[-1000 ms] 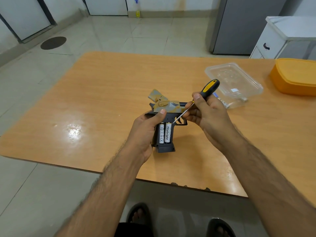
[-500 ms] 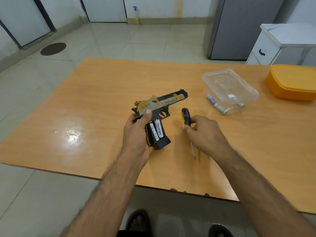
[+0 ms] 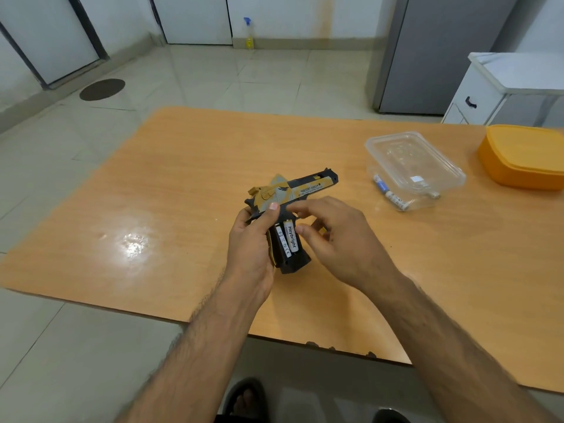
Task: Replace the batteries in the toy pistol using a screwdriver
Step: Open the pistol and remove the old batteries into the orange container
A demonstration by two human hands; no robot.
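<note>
Pale floor tiles [image 3: 213,74] and a grey refrigerator [image 3: 439,53] are seen behind an orange-brown desk [image 3: 171,190], which fills the middle of the head view. Above the desk, near its front edge, a toy pistol [image 3: 293,193] is held with its barrel pointing away and to the right. The left hand [image 3: 253,239] is wrapped around the rear of the pistol's handle from the left, the thumb laid up along the yellow-and-grey slide, the forearm reaching in from the lower left; this grip is clenched on the toy pistol. Two white batteries [image 3: 287,239] are exposed side by side in the open handle, the right one marked "Heybright". Just right of the pistol, the right hand [image 3: 335,239] is held palm down with fingers loosely curled and spread, the index finger lying across the trigger area and another fingertip touching the right battery; nothing is grasped in it, so this grip is released. Farther right of the pistol, a clear plastic container [image 3: 412,166] is standing on the desk with loose batteries [image 3: 393,196] seen through its wall. Beyond the container, at the desk's right edge, an orange lidded box [image 3: 525,157] is resting.
</note>
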